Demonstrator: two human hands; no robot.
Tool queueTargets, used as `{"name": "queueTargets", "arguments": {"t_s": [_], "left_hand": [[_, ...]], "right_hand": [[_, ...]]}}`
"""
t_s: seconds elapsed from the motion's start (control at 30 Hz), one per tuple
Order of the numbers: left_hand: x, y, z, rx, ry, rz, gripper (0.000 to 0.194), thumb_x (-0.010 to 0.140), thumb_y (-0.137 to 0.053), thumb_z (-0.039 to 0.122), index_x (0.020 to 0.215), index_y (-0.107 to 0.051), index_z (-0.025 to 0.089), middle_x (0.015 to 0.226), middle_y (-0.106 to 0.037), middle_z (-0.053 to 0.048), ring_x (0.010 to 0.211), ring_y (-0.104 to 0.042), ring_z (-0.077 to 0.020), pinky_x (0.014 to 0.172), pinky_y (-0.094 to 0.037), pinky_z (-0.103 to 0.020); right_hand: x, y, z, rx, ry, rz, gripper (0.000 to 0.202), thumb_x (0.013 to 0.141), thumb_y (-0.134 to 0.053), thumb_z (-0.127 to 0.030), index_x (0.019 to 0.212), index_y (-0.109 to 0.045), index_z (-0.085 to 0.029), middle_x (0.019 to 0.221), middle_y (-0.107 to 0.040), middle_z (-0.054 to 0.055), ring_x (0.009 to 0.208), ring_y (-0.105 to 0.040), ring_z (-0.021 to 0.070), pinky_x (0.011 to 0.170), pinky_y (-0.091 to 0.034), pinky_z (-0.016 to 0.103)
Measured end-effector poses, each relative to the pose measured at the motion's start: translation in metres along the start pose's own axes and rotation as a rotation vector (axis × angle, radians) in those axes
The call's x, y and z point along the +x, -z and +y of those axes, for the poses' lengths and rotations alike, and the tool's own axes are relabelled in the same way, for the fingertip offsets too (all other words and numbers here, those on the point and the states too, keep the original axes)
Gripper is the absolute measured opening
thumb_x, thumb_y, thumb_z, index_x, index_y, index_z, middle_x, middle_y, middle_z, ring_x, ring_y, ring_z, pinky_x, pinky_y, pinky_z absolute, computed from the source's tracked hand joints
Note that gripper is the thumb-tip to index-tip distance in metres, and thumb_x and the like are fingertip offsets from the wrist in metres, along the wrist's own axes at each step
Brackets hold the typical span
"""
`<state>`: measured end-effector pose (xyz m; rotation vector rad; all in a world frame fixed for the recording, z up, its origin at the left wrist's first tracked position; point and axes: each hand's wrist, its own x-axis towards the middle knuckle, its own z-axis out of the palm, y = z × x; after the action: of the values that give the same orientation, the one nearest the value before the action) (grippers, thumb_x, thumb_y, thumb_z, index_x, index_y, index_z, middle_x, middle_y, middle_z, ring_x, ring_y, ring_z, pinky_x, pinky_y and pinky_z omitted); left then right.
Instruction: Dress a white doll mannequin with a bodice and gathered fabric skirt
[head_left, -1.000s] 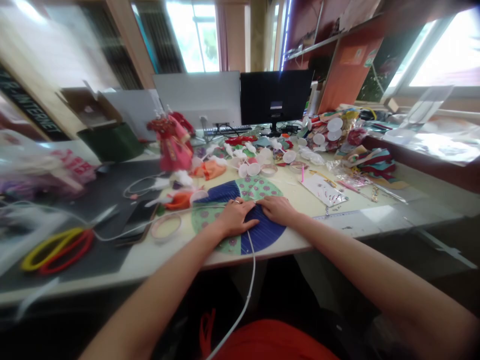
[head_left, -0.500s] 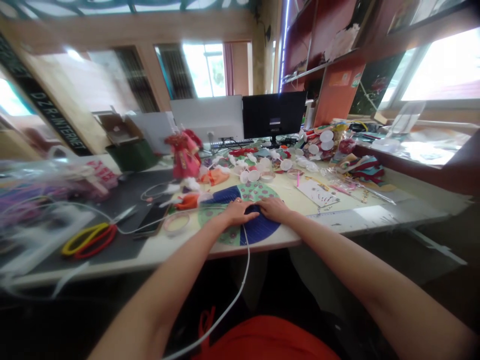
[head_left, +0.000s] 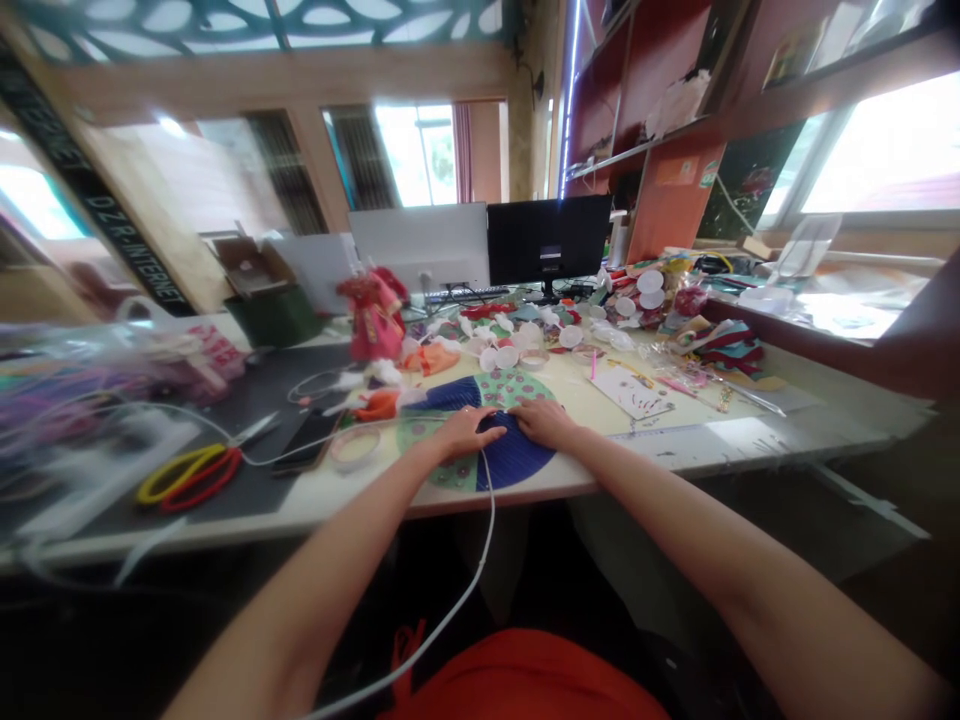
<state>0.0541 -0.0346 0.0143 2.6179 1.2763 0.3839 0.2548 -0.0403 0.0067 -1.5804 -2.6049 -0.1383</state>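
A round patchwork cloth (head_left: pixel 525 455) lies at the table's front edge, made of dark blue striped and green flower-print wedges. On its left half rests my left hand (head_left: pixel 463 432), fingers stretched towards the middle and thumb apart. My right hand (head_left: pixel 545 421) lies on the right half, its fingers reaching inward over the blue and green cloth. A narrow gap separates the fingertips of both hands near the centre. Whether the fingertips hold a small piece is too blurred to make out. A white cable (head_left: pixel 491 520) hangs over the front edge below my left hand.
Scissors with yellow and red handles (head_left: pixel 187 478) lie on a dark mat at left, beside a phone (head_left: pixel 304 442) and a tape roll (head_left: pixel 355 447). Behind the cloth are white discs (head_left: pixel 499 357) and fabric scraps. A ruler (head_left: pixel 667 437) lies at right; two monitors (head_left: pixel 550 238) stand behind.
My hands have drawn slightly apart at the fingertips, showing more of the blue cloth between them. The whole view has shifted a little. The cloth stays in place.
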Motion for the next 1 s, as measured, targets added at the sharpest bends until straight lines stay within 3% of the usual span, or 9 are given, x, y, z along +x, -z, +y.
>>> {"name": "queueTargets", "arguments": {"t_s": [0.53,0.77,1.0], "left_hand": [[-0.001,0.000,-0.013,-0.081,-0.101,0.068,0.047,0.084,-0.048,0.047,0.119,-0.056,0.017,0.111,-0.064,-0.010,0.101,-0.057,-0.0238,0.091,-0.042,-0.036],[-0.005,-0.004,-0.015,-0.109,-0.118,0.105,0.043,0.085,-0.049,0.046,0.117,-0.058,0.019,0.119,-0.062,-0.007,0.109,-0.054,-0.0227,0.099,-0.036,-0.037],[-0.006,-0.005,-0.015,-0.122,-0.117,0.124,0.042,0.085,-0.049,0.046,0.115,-0.059,0.019,0.119,-0.062,-0.008,0.109,-0.054,-0.0235,0.098,-0.038,-0.038]], "right_hand": [[-0.001,-0.001,0.001,0.058,-0.010,-0.007,0.031,0.092,-0.047,-0.033,0.119,-0.051,-0.017,0.106,-0.059,0.006,0.093,-0.058,0.0187,0.082,-0.047,0.040],[-0.003,0.001,-0.001,0.073,-0.034,-0.014,0.036,0.092,-0.037,-0.023,0.124,-0.051,-0.023,0.103,-0.061,0.009,0.094,-0.058,0.0204,0.077,-0.041,0.029],[-0.007,0.001,-0.001,0.076,-0.051,-0.020,0.038,0.091,-0.035,-0.024,0.126,-0.050,-0.024,0.105,-0.060,0.009,0.095,-0.057,0.0210,0.076,-0.040,0.030]]}}
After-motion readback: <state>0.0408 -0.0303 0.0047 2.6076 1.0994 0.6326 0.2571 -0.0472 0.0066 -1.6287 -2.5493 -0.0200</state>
